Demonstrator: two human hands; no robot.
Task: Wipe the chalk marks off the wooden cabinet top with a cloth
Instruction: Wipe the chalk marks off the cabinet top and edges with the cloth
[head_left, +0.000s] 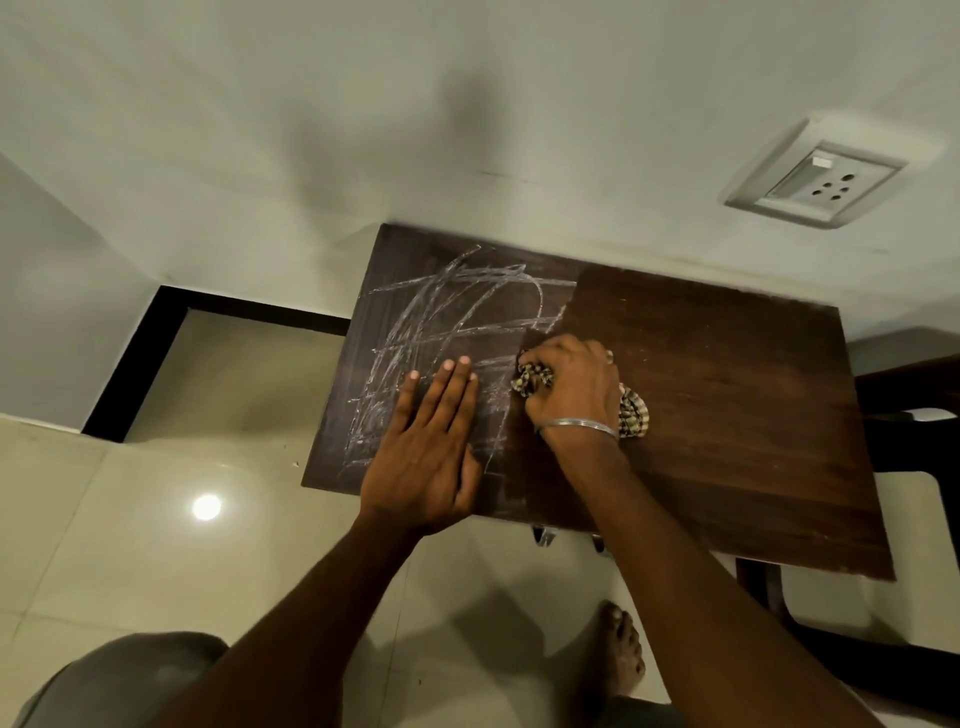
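Gripping a bunched, patterned cloth (532, 378), your right hand (569, 384) presses down on the wooden counter (727, 405) just right of the frame's centre. Its fingers are curled round the fabric, so that one striped end pokes out past the knuckles on the left and another bulges out beside the wrist on the right. A thin metal bangle (579, 426) circles that wrist. Your left hand (431, 441) lies flat on the counter just left of the right one, fingers straight, close together and pointing toward the top of the frame, holding nothing. Its heel sits at the counter's lower edge and its fingertips rest on the chalk marks (436, 317). Those marks are white scribbled arcs and crossing strokes, and they cover the left part of the counter from near its upper left corner down to its lower left edge. The cloth sits right at the border where the scribbles end: the wood to the right of your right hand shows plain reddish brown, while the wood to the left is chalked. A pale wall fills the upper half of the frame, with a white socket plate (815, 179) at the upper right. Glossy pale floor tiles (130, 561) spread across the lower left and carry a round bright reflection (207, 506). A black skirting strip (150, 343) runs along the wall's foot at the left. Your bare foot (621, 644) stands on the floor below the counter, right of centre at the bottom.
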